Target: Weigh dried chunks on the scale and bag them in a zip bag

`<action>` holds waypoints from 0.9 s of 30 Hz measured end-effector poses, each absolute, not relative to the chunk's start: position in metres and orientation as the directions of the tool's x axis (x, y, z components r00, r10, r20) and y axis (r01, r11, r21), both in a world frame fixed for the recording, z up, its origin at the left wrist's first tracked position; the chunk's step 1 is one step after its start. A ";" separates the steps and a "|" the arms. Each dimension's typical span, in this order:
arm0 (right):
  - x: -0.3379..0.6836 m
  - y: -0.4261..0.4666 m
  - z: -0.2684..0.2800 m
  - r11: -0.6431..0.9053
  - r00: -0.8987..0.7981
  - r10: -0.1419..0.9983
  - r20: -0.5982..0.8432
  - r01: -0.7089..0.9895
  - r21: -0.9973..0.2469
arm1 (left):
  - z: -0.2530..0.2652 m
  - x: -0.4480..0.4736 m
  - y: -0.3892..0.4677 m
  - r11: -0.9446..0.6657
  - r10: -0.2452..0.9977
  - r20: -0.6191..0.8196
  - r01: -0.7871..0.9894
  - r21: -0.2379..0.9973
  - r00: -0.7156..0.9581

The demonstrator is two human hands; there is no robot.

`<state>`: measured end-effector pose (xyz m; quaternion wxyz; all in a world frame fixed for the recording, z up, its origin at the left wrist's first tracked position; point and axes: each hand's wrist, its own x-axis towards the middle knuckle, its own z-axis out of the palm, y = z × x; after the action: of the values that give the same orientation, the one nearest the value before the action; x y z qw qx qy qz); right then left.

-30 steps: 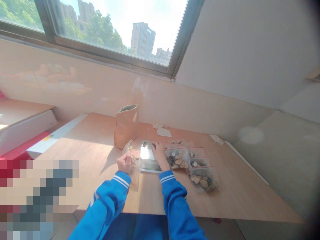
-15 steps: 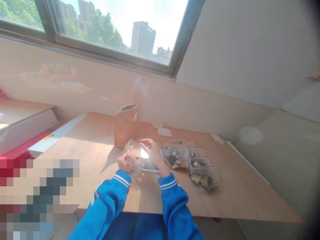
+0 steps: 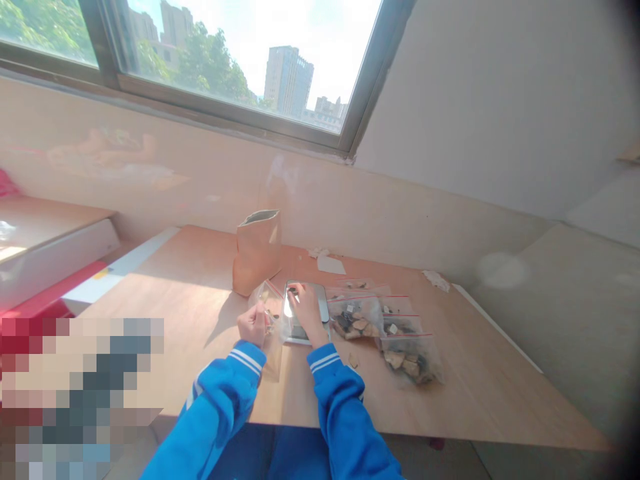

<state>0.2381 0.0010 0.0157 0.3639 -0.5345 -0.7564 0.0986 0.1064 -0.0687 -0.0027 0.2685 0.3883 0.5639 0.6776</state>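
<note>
You had one scale [image 3: 323, 304], one brown bag [image 3: 257, 257] and at least five filled bags [image 3: 359, 321] whose white labels [image 3: 394, 329] were unreadable, your left hand [image 3: 251, 325] pinching one clear bag [image 3: 274, 312] beside the scale, your right hand [image 3: 306, 310] over its plate, fingers bent, grip indeterminable.

We can read no text, brand or number here. We do make out a small white label [image 3: 351, 309] at the left-hand clear zip bag [image 3: 357, 325] of dark and tan pieces, and two similar tags [image 3: 393, 329] at the zip bags just to its right; whatever they bear is too small for us to read. On the silver scale [image 3: 321, 303], partly covered by the right hand [image 3: 306, 310], we can make out no figures.
</note>
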 end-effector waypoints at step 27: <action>0.270 -0.025 0.039 0.361 -0.159 0.927 0.338 0.621 -0.696 | -0.001 0.105 -0.071 -0.223 0.782 0.211 0.053 0.973 -0.587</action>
<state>0.2705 -0.0254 0.0395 0.3768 -0.5277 -0.7337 0.2033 0.1054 -0.0708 -0.0012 0.2645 0.3698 0.5642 0.6892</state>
